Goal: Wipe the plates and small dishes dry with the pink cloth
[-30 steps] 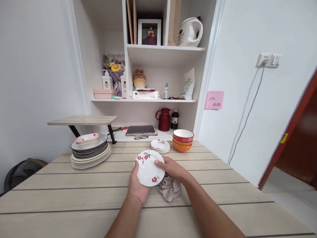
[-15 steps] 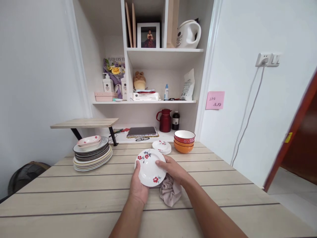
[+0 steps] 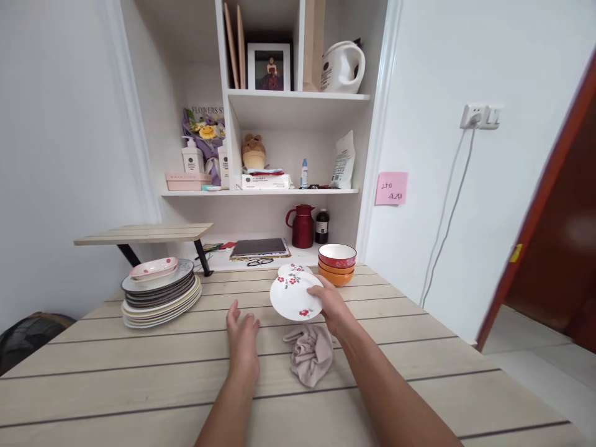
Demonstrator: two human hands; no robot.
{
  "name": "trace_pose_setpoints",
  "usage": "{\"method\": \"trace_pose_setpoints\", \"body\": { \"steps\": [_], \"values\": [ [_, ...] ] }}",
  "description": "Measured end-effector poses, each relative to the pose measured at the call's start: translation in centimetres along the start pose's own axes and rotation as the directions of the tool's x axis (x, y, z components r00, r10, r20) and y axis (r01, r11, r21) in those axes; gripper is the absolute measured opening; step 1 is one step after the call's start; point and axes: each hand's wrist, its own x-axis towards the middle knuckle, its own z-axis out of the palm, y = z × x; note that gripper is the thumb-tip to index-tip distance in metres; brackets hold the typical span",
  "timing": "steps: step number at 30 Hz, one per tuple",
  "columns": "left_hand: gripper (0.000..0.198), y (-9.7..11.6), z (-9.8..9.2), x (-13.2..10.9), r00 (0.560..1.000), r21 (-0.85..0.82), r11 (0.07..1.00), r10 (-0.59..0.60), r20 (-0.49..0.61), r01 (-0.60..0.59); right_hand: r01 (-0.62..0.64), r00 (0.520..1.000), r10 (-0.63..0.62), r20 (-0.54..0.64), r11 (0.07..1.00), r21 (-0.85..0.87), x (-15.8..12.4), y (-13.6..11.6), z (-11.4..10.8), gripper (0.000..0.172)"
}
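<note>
My right hand [image 3: 331,305] grips a small white plate [image 3: 295,296] with red flowers by its right rim and holds it above the wooden table [image 3: 139,366]. Just behind it lies a short stack of matching flowered plates [image 3: 289,270]. My left hand [image 3: 243,335] hovers open over the table, to the left of the plate, holding nothing. A crumpled beige cloth [image 3: 308,351] lies on the table below the plate, between my two arms.
A tall stack of large plates [image 3: 161,295] with a pink dish on top stands at the left. Red and orange bowls [image 3: 336,263] are stacked at the back. Behind them are a red jug [image 3: 302,226], shelves and a small raised wooden shelf [image 3: 144,234].
My left hand has let go of the flowered plate and dropped to the left. My right hand has carried the plate away and to the right, toward the small stack.
</note>
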Motion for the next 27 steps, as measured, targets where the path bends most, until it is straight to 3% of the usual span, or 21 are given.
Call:
{"method": "trace_pose_setpoints", "body": {
  "steps": [2,4,5,7,9,11,13,15,17,19,21,23,27],
  "values": [
    [0.062,-0.5,0.2,-0.1,0.967,0.267,0.929,0.248,0.064,-0.256,-0.013,1.0,0.013,-0.026,1.0,-0.011,0.2,0.0,-0.4,0.054],
    [0.066,-1.0,0.5,-0.4,0.858,0.517,0.688,0.45,0.245,-0.509,-0.021,0.999,0.021,-0.03,1.0,-0.017,0.3,0.1,-0.4,0.057],
    [0.068,-1.2,0.6,-0.7,0.802,0.6,0.545,0.493,0.336,-0.586,-0.026,0.999,0.026,-0.026,0.999,-0.02,0.3,0.1,-0.3,0.059],
    [0.071,-1.4,0.7,-1.2,0.735,0.703,0.308,0.51,0.447,-0.641,-0.04,0.999,0.04,-0.003,0.999,-0.029,0.1,0.2,0.0,0.062],
    [0.07,-1.4,0.7,-1.7,0.698,0.75,0.161,0.529,0.483,-0.642,-0.057,0.998,0.059,0.035,0.998,-0.041,-0.1,0.2,0.4,0.063],
    [0.063,-1.1,0.6,-1.9,0.654,0.751,0.071,0.55,0.519,-0.657,-0.071,0.994,0.075,0.078,0.996,-0.05,-0.4,0.3,0.7,0.063],
    [0.057,-0.8,0.5,-1.9,0.615,0.713,0.04,0.541,0.574,-0.7,-0.079,0.99,0.085,0.112,0.995,-0.054,-0.7,0.2,1.0,0.063],
    [0.057,-0.6,0.5,-1.6,0.603,0.64,0.111,0.487,0.632,-0.761,-0.083,0.988,0.09,0.127,0.995,-0.059,-0.8,0.2,1.0,0.061],
    [0.056,-0.7,0.4,-1.1,0.628,0.542,0.317,0.401,0.668,-0.778,-0.085,0.987,0.093,0.135,0.994,-0.065,-1.0,0.0,1.0,0.054],
    [0.048,-0.9,0.5,-0.7,0.703,0.442,0.603,0.3,0.645,-0.664,-0.07,0.98,0.082,0.181,0.995,-0.071,-1.1,-0.2,1.0,0.044],
    [0.033,-1.1,0.7,-0.7,0.819,0.352,0.838,0.177,0.546,-0.416,-0.013,0.969,0.04,0.245,0.993,-0.113,-1.2,-0.4,0.8,0.046],
    [0.024,-1.2,1.0,-0.9,0.903,0.285,0.939,0.056,0.427,-0.193,0.117,0.963,-0.052,0.266,0.964,-0.238,-1.1,-0.6,0.5,0.05],
    [0.034,-1.1,1.2,-1.4,0.956,0.229,0.971,-0.007,0.293,-0.063,0.336,0.941,-0.242,0.235,0.733,-0.592,-1.0,-1.2,-1.1,0.049]
  ]
}}
